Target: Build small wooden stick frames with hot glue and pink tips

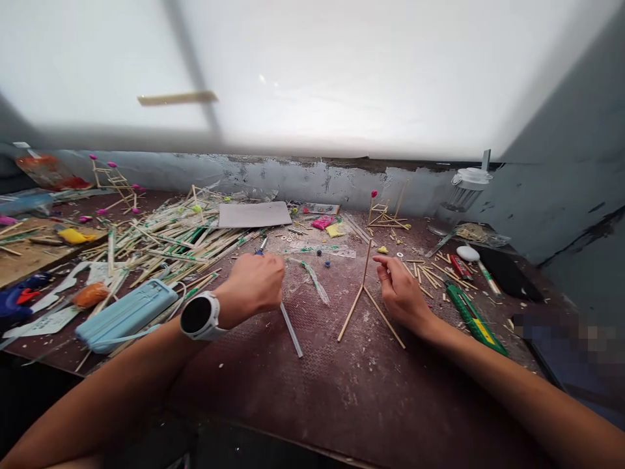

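The three-stick frame [364, 286] is on the counter [303, 404], its wooden legs running from one joint towards 12, 5 and 7 o'clock. It should be light and stiff, weakest at the joint; best held mid-leg. At 3 o'clock, just beside it, the right hand [403, 293] has its grip slightly apart, apparently holding nothing. At 9 o'clock, the left hand [256, 280] is clamped around what seems a glue gun [259, 252], mostly hidden, a clear glue stick [291, 332] jutting towards 5. Farther out, a green utility knife [473, 316] lies past 3.
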Motion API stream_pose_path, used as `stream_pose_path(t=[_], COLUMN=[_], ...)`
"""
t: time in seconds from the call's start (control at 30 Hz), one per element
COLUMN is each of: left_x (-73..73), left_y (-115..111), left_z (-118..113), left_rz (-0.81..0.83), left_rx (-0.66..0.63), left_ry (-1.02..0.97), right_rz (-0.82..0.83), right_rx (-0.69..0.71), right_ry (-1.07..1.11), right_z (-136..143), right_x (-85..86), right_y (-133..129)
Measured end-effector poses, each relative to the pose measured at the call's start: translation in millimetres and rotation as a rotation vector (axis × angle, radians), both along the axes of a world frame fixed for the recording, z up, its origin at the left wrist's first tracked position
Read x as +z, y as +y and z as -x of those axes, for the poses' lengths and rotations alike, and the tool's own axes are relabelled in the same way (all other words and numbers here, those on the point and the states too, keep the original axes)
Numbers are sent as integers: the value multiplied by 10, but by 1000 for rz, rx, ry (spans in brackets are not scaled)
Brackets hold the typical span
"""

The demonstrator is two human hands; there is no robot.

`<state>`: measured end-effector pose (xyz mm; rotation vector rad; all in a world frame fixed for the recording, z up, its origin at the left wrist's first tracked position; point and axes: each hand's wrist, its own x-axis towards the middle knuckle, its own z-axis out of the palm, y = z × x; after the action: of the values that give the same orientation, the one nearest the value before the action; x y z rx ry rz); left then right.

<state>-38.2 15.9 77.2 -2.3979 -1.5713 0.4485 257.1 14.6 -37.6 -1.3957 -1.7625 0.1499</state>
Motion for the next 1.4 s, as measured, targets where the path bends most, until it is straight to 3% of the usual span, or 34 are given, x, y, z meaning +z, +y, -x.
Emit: stream_pose_path(t=[0.17,0.47,0.7,0.9,1.03,1.27,1.4], left_x=[-116,-282,-347,-263,-228,-366,-336], left_y=[39,117,11,-31,17,89,72], left_z=[285,381,444,471,481,382,228], left_rz=[98,78,-65,-182,-166,-37,-13], left_rx=[141,194,151,99,26,-218,-249], left_ry=[48,40,11,-98,-301,-987,-1155], right_rz=[-22,97,259,351,384,398,386], right_rx=[-42,-32,154,226,277,369,405], right_ry=[84,259,457,458,453,426,351], right_z=[26,60,85,86,104,127,152], right_x=[68,94,106,84,85,36,17], right_y=[-50,-82,-80,-69,-83,-85,-111])
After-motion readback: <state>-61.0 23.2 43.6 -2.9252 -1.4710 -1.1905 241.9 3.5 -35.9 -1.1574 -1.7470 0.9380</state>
